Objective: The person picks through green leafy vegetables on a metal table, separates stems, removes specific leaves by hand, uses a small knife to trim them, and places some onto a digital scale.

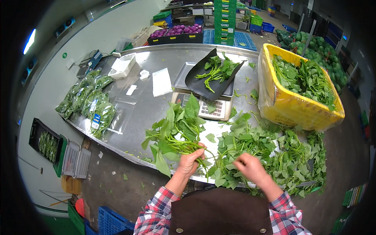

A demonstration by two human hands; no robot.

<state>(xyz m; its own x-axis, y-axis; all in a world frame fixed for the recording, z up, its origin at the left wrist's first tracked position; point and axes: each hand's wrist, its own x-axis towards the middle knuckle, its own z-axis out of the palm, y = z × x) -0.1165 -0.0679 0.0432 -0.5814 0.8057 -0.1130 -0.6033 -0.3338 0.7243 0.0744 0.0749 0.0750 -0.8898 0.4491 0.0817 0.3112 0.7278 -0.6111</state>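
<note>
My left hand grips a bunch of leafy green stems near their lower ends, over the front of the metal table. To its right, my right hand hovers at the edge of a loose pile of leafy greens. Its fingers look curled and slightly blurred, and I cannot make out anything between them. Beyond the bunch stands a digital scale. On the scale's tray rests a curved black sheet carrying a smaller heap of greens.
A yellow crate lined with clear plastic holds more greens at right. Bagged greens lie at the table's left end. Between them and the scale are a white basket, a paper sheet and clear bags. Green crates are stacked behind.
</note>
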